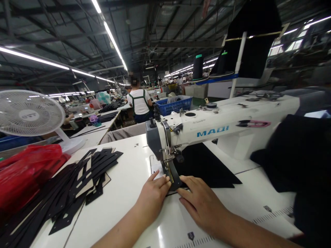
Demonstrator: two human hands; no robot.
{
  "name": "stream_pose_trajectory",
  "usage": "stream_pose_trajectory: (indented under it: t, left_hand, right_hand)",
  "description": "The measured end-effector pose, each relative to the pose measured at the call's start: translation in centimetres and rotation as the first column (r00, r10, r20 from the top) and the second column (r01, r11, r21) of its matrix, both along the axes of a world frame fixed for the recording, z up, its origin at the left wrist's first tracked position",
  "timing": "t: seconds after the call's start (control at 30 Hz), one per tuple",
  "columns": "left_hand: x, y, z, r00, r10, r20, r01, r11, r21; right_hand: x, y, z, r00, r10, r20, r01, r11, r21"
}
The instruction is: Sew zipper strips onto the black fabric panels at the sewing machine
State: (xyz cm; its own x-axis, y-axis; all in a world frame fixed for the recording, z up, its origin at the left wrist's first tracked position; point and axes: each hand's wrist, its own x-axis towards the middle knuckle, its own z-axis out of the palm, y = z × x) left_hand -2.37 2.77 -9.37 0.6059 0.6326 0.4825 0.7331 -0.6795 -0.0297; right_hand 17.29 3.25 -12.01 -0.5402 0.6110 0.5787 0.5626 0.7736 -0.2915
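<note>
A dark strip [176, 180] with small holes lies below the needle and presser foot [168, 159] of a white sewing machine [207, 124]. My left hand [153, 193] holds the strip's left edge with curled fingers, its thumb or a finger pointing up toward the machine. On the other side, my right hand [200, 198] grips the near right corner between fingers and thumb. A brass-coloured guide or zipper-like line [170, 173] shows on the strip. Larger black fabric [204, 165] spreads under the machine arm to the right.
Many black strips [74, 182] are heaped at left beside a red plastic bag [31, 168]. A white fan [29, 115] stands behind them. Dark cloth [287, 155] hangs at right. Pink-handled snips [254, 123] rest on the machine. A person [139, 101] works beyond, near a blue basket [176, 105].
</note>
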Motion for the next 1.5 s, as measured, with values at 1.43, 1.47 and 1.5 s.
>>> stream_pose_trajectory:
  t: [1.43, 1.47, 1.5]
  left_hand:
    - [-1.5, 4.4, -0.7, 1.000, 0.009, 0.001, -0.009, 1.000, -0.002]
    - [-1.5, 4.5, -0.7, 1.000, 0.007, 0.003, -0.007, 1.000, 0.000]
    - [-1.5, 4.5, -0.7, 1.000, 0.004, 0.007, -0.004, 1.000, 0.002]
  right_hand:
    - [-2.5, 6.9, 0.9, 0.985, 0.073, 0.155, -0.096, 0.985, 0.142]
    - [-2.5, 7.0, 0.9, 0.985, 0.080, 0.155, -0.100, 0.986, 0.132]
    - [-2.5, 7.1, 1.0, 0.984, 0.087, 0.154, -0.106, 0.987, 0.123]
